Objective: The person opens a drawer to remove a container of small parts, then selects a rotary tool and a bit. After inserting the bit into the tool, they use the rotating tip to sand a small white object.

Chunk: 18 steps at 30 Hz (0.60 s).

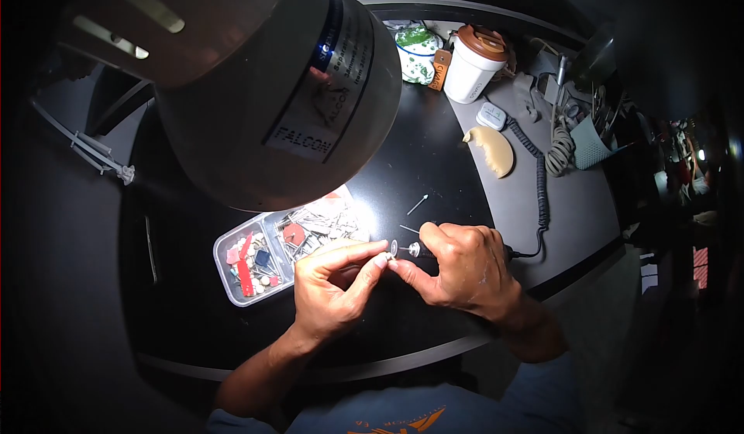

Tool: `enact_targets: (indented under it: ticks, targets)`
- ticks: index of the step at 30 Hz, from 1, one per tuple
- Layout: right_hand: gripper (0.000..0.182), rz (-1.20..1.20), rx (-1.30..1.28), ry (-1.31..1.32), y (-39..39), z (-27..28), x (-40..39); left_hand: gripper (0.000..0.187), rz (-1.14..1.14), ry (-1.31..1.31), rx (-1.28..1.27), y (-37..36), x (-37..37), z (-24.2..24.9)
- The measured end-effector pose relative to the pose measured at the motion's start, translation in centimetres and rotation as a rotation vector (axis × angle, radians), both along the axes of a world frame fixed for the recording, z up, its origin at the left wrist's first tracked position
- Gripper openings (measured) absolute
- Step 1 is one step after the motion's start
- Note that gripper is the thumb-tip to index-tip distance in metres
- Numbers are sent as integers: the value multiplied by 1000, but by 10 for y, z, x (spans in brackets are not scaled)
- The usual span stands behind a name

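Thumb and fingers of my left hand (332,285) pinch a small whitish piece (385,257) near the middle of the view. My right hand (469,267) is wrapped round a dark rotary handpiece, mostly hidden by the fingers, whose cord leaves behind the hand. From its metal tip (413,249) a small round disc (394,248) stands out, close beside the whitish piece; whether they touch I cannot tell. My right thumb reaches to the piece. A thin rod (408,229) shows above my right fingers.
A lamp (310,85) hangs over the upper left. Behind my left hand lies a divided plastic box (225,267) of bits and small parts. A thin pointed tool (418,204) lies on the black tabletop (434,163). A lidded cup (470,66), yellowish curved piece (492,153) and coiled cord (540,178) are at right.
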State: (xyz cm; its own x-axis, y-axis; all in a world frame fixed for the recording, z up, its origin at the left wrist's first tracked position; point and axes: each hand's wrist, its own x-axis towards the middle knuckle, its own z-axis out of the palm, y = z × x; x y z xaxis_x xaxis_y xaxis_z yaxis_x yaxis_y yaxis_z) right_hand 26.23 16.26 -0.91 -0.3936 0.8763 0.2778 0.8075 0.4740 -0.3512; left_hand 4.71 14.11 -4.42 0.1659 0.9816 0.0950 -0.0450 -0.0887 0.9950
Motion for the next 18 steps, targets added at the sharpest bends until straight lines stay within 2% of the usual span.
enact_targets:
  ticks: [18]
  targets:
    - [51,-5,-12,15,0,1,0,21,-11,-33,-5,0,-1,-3]
